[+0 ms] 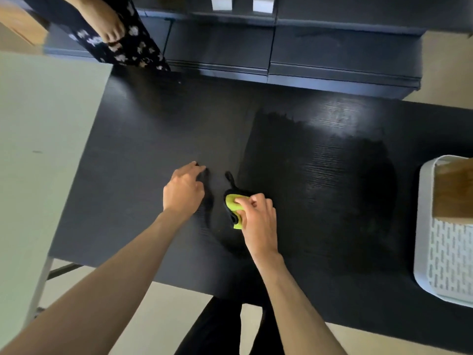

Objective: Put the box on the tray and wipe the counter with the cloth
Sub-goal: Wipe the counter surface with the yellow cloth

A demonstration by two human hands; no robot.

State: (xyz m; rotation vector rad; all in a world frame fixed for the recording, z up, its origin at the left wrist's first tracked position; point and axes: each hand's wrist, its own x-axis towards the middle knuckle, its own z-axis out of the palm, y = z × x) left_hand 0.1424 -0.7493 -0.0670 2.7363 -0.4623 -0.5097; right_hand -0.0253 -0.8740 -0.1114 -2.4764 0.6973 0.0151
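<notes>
Right hand [258, 221] grip closed on yellow-green cloth [234, 204]; left hand [183, 190] open on black wood-grain bench [143, 139]. Risk: unwiped left side missed.

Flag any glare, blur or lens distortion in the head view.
Head view: glare on the counter right of centre; wide-angle bending at the edges, cutting off tray and box; cloth and right hand fairly sharp; slight softness top left.
</notes>
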